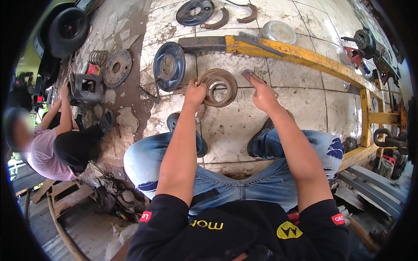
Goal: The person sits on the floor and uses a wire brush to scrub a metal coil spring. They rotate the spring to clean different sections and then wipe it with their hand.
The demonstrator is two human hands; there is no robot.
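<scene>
My left hand (195, 92) grips the left rim of a rusty brown brake drum (232, 92), its ringed face turned up toward me. Just right of the drum, apart from it, my right hand (264, 96) is closed on a small dark flat piece (247, 76) that resembles sandpaper. A black round backing plate (180, 63) stands tilted beyond my left hand. Past the drum, a wire brush (261, 45) lies across a yellow metal frame (300, 48).
Two curved brake shoes (219, 21) and another black plate (185, 15) lie on the far tiles, near a silver round part (278, 32). The yellow frame runs along the right. At left, a person (52, 152) crouches by a dark metal part (87, 89), a rusty disc (117, 68) and a coil spring (99, 57).
</scene>
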